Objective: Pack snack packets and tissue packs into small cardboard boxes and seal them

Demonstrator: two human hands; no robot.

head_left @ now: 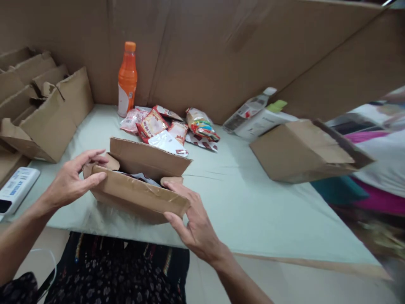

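Between my two hands is a small cardboard box point(139, 196) with its long flaps raised, near the front edge of the table. My left hand point(74, 177) grips its left end, thumb over the near flap and fingers behind. At the right end my right hand point(193, 219) holds on, thumb against the near side and fingertips by a short inner flap point(171, 180). Something white and dark shows inside the box, too covered to name. Just behind it lie several snack packets point(153, 124), one of them a white pouch point(167, 142).
An orange drink bottle point(127, 80) stands at the back. Open cardboard boxes point(60, 114) are at the left, beside a white device point(19, 190). At the right, a clear bottle point(249, 110) and a white bottle point(261, 122) lean near another box point(291, 152). A cardboard wall point(202, 55) closes the back.
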